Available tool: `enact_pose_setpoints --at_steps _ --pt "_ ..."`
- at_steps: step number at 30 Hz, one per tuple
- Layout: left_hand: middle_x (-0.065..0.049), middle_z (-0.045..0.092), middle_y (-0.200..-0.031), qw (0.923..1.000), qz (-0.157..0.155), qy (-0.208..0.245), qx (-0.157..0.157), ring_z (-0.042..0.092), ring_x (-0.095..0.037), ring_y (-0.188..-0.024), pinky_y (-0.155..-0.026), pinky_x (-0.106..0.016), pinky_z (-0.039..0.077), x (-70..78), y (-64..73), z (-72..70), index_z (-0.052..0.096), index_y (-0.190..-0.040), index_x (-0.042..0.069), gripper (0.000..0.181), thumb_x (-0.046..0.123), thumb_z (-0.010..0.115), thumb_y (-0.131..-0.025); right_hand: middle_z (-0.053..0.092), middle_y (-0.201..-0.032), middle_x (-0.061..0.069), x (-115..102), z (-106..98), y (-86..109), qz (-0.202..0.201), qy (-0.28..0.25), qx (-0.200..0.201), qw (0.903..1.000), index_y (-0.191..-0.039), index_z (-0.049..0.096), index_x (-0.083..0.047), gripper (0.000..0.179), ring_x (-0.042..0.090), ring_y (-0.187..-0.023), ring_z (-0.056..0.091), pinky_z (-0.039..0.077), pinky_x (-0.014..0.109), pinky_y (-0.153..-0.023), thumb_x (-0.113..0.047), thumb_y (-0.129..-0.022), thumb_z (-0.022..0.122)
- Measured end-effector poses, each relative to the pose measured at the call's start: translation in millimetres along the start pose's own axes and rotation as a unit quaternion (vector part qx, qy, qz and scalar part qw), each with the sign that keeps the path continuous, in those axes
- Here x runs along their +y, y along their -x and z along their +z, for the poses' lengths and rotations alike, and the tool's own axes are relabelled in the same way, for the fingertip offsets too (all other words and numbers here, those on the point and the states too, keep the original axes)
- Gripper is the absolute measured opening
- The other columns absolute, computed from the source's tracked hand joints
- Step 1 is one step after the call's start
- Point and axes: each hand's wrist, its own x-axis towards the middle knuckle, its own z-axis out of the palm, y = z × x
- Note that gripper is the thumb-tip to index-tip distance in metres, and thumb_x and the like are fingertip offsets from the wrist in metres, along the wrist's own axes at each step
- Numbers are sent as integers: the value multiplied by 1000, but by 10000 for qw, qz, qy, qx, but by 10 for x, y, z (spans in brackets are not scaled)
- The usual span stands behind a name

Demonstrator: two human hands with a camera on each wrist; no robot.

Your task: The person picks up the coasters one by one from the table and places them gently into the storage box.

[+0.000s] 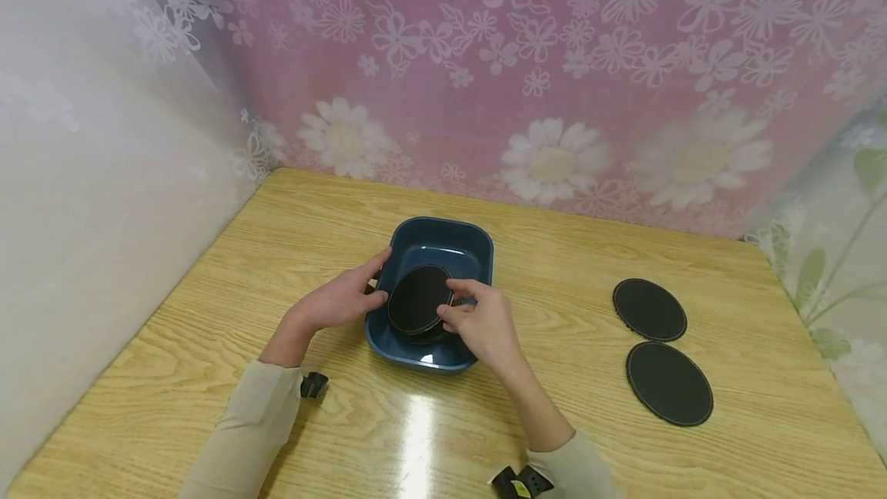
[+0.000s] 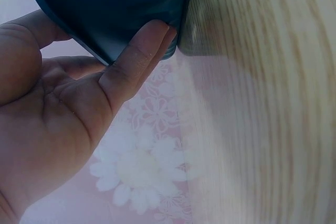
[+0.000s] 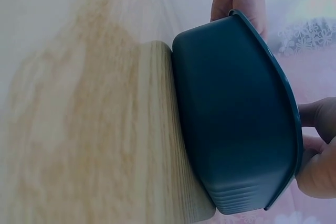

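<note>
A wood-grain table (image 1: 568, 445) carries a blue tub (image 1: 450, 262). At the tub's left rim the left hand (image 1: 337, 297) grips its wall; over the right rim the right hand (image 1: 487, 322) pinches a black coaster (image 1: 419, 299) by the edge. That coaster sits inside the tub, apparently over another — two spare coasters (image 1: 650, 309) lie to the tub's right. An edge-only pinch could let it slip, or drag the lower one along. The tub's long axis runs away from the person; the coaster, round, faces up — no long axis.
</note>
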Motion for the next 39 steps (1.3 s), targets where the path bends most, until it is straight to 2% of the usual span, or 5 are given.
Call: enact_pose_setpoints --at_steps 10,15,21,32,39 --pt "-19 20 -163 10000 43 20 -24 49 -39 -132 -104 -49 43 10 0 -10 3 -161 8 73 14 49 -104 65 -115 20 -26 -62 -9 222 670 -215 9973 -129 63 5 47 21 -77 74 58 29 -64 7 -82 73" --pt "-19 19 -163 10000 -3 27 -42 48 -40 -133 -105 -49 43 23 0 -11 3 -161 9 73 14 49 -104 63 -123 26 -51 -103 5 322 788 -403 9956 -133 58 6 50 24 -78 74 58 29 -63 5 -85 71" --pt "-19 19 -163 10000 -28 34 -36 48 -40 -133 -105 -50 43 25 2 -9 3 -161 9 73 15 49 -104 60 -129 29 -66 -120 19 262 1007 -586 9928 -137 55 7 52 24 -80 74 59 30 -64 2 -87 70" --pt "-19 19 -163 10000 40 49 -22 45 -39 -135 -104 -50 43 -5 4 -13 2 -161 10 73 14 49 -104 61 -130 25 -78 -96 15 183 1509 -675 9861 -138 53 6 54 18 -82 73 57 29 -64 -1 -88 71" --pt "-18 18 -163 10000 51 61 -39 48 -40 -133 -105 -50 43 3 4 -9 2 -161 8 73 14 49 -104 60 -132 24 -101 -113 44 70 1810 -675 9811 -137 54 6 52 23 -93 73 58 31 -72 -3 -89 70"
